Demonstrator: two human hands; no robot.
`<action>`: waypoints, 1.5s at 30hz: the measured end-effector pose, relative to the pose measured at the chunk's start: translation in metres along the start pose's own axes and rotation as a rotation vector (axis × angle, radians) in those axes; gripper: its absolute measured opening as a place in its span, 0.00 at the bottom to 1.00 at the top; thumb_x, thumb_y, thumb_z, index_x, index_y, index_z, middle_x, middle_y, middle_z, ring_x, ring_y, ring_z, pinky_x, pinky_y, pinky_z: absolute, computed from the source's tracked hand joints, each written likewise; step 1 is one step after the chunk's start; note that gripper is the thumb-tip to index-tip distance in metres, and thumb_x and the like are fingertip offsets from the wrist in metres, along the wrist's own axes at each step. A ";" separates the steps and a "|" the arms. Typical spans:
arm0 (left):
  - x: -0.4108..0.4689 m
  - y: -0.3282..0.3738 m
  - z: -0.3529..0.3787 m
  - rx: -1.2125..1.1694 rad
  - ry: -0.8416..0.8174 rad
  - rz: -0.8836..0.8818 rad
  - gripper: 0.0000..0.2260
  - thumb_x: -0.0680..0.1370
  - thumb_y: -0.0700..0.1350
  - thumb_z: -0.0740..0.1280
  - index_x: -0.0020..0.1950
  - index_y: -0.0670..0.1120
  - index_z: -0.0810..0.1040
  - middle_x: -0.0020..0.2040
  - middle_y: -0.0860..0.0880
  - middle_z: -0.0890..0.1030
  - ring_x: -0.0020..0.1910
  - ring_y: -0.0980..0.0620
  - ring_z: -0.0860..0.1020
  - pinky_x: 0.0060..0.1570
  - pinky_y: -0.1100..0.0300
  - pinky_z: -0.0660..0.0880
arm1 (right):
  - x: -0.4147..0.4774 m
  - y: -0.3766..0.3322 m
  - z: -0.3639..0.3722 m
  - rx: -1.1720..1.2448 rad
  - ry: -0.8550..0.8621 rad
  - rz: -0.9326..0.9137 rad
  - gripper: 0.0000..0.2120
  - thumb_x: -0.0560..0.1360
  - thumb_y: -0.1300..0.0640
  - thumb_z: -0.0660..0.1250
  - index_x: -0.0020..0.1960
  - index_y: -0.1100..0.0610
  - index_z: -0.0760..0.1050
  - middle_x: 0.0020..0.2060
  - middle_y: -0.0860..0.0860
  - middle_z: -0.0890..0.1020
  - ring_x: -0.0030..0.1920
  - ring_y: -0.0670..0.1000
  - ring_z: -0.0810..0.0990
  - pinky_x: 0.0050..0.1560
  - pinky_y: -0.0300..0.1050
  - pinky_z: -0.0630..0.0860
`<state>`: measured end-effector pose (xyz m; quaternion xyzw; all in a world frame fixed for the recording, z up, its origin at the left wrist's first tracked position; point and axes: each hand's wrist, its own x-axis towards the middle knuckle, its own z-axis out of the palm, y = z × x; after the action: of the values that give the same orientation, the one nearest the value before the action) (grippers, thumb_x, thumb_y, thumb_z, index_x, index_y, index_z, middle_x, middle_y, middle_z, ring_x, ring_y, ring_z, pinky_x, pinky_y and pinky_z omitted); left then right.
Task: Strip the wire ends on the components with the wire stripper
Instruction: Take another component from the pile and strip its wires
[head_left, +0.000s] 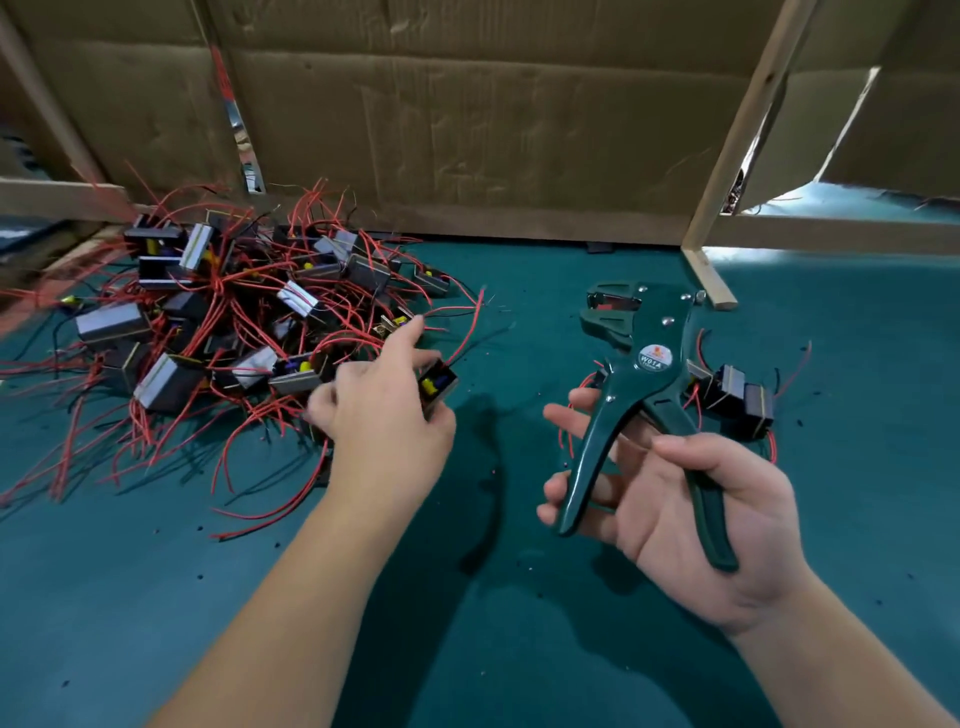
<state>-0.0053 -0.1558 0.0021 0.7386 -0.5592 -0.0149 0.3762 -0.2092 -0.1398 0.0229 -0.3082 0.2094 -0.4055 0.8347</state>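
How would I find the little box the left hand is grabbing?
Start at the big tangled pile of red-wired components on the left of the green mat. At its right edge, the left hand pinches one component. Only that one is held by fingers; the rest just lie there.

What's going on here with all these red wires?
A person is working through a pile of wired parts. The left hand holds one component at the pile's edge. The right hand grips a green wire stripper, with no wire in it yet. A few more components lie behind it.
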 end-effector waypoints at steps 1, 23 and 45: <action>0.000 0.000 -0.002 0.087 0.048 0.001 0.31 0.70 0.41 0.69 0.72 0.55 0.65 0.57 0.61 0.79 0.58 0.53 0.63 0.60 0.53 0.51 | 0.000 -0.001 0.001 -0.002 0.006 -0.006 0.37 0.53 0.57 0.78 0.61 0.65 0.76 0.68 0.65 0.69 0.41 0.66 0.80 0.42 0.62 0.78; -0.002 0.024 -0.012 -1.139 -0.264 -0.114 0.08 0.80 0.42 0.61 0.47 0.49 0.80 0.25 0.55 0.71 0.33 0.56 0.76 0.37 0.69 0.72 | 0.000 -0.004 -0.005 -0.007 -0.095 0.029 0.33 0.59 0.57 0.75 0.63 0.63 0.75 0.60 0.65 0.76 0.43 0.65 0.80 0.46 0.62 0.77; 0.003 0.022 -0.014 -1.198 -0.368 -0.272 0.11 0.77 0.36 0.54 0.36 0.47 0.61 0.25 0.53 0.62 0.26 0.52 0.62 0.31 0.58 0.62 | 0.003 0.003 -0.005 -0.007 -0.190 0.244 0.29 0.63 0.56 0.73 0.63 0.64 0.74 0.46 0.64 0.79 0.43 0.65 0.79 0.50 0.64 0.76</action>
<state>-0.0164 -0.1529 0.0255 0.4501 -0.4109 -0.4990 0.6162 -0.2089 -0.1428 0.0167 -0.3203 0.1668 -0.2693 0.8928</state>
